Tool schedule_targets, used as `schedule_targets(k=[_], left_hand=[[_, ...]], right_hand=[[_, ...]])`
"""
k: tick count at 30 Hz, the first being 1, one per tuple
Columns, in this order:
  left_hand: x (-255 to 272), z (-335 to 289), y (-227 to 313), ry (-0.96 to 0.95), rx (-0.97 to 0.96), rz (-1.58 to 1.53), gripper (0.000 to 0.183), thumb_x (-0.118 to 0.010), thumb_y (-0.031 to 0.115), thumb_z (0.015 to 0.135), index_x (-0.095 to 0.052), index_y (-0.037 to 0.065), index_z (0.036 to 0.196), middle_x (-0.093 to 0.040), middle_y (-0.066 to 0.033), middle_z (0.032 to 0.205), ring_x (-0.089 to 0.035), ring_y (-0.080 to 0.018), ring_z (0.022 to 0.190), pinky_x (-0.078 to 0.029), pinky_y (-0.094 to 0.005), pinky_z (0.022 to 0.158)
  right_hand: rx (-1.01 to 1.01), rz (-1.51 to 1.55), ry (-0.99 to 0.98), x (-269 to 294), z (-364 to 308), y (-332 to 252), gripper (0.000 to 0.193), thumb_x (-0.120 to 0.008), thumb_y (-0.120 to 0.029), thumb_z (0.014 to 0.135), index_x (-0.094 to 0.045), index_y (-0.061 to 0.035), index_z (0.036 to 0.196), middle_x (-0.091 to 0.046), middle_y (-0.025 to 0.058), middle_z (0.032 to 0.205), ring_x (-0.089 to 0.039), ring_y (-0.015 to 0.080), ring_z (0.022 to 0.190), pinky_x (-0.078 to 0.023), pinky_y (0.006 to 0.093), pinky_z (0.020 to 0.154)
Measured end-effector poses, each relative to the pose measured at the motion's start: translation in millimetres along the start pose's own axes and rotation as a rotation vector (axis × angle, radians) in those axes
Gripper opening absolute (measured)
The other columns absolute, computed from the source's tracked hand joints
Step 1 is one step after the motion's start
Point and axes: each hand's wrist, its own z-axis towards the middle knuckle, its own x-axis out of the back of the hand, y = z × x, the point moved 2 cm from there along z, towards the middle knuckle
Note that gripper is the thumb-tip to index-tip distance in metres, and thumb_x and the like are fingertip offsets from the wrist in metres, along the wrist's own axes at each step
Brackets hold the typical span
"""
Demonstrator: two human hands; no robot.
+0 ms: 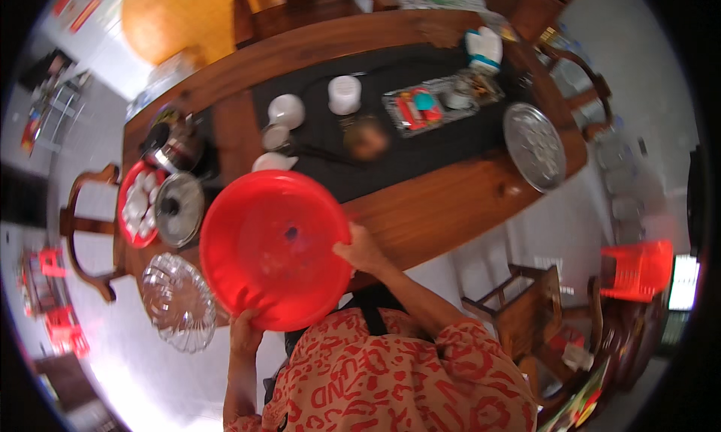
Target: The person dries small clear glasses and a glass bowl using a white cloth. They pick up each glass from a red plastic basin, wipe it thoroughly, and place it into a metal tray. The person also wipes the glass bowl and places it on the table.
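A large round red plastic basin (263, 214) is held between my two hands at the near edge of the wooden table, its inside facing up and bare but for a small dark mark. My right hand (360, 249) grips the right rim with the thumb over it. At the lower left rim, my left hand (246, 330) holds on, its fingers showing darkly through the plastic. Beside the basin on the left lies a clear scalloped glass dish (178, 303), and above that a glass pot lid (179, 209) with a dark knob.
Left on the table (451, 199) stand a red tray (128, 233) of white rounded items and a metal pot (180, 148). White bowls (286, 111) and a patterned tray (443, 124) occupy the dark runner. A round silver tray (552, 178) sits right; wooden chairs (526, 304) surround the table.
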Motion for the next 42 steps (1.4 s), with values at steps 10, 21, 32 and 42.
schedule_targets(k=[10, 21, 32, 42], left_hand=[[8.7, 11.2, 1.2, -0.081, 0.014, 0.083, 0.067, -0.046, -0.010, 0.070, -0.037, 0.003, 0.134, -0.046, -0.0198, 0.133, -0.045, -0.0399, 0.123, -0.039, -0.0556, 0.103], [-11.3, 4.7, 4.1, 0.023, 0.066, 0.021, 0.070, -0.052, -0.013, 0.066, -0.040, 0.006, 0.133, -0.052, -0.0141, 0.127, -0.054, -0.0346, 0.115, -0.047, -0.0514, 0.097], [-31.3, -0.2, 5.1, 0.025, -0.011, 0.173, 0.059, -0.051, -0.006, 0.070, -0.043, 0.001, 0.128, -0.055, -0.0167, 0.123, -0.055, -0.0362, 0.113, -0.048, -0.0498, 0.095], [-27.6, -1.2, 9.1, 0.052, 0.050, 0.108, 0.072, -0.053, -0.012, 0.066, -0.036, 0.006, 0.134, -0.052, -0.0153, 0.124, -0.055, -0.0350, 0.112, -0.052, -0.0497, 0.091]], right_hand=[[0.040, -0.021, 0.086, 16.7, -13.2, 6.2, 0.042, -0.061, -0.034, 0.083, -0.056, 0.0022, 0.104, -0.064, 0.0195, 0.084, -0.065, 0.0299, 0.073, -0.051, 0.0406, 0.068], [-0.045, -1.318, 0.498, 244.0, -41.2, 77.7, 0.021, -0.058, -0.033, 0.084, -0.063, -0.0162, 0.094, -0.065, 0.0115, 0.090, -0.066, 0.0318, 0.079, -0.053, 0.0473, 0.064], [-0.022, 0.939, 1.203, 419.2, -25.1, 69.6, 0.029, -0.063, -0.030, 0.082, -0.059, -0.0041, 0.093, -0.065, 0.0100, 0.086, -0.065, 0.0266, 0.068, -0.049, 0.0408, 0.048], [0.024, 0.922, 1.173, 375.8, -51.0, 74.6, 0.013, -0.057, -0.014, 0.079, -0.053, -0.0020, 0.078, -0.056, 0.0103, 0.072, -0.059, 0.0261, 0.060, -0.045, 0.0389, 0.044]])
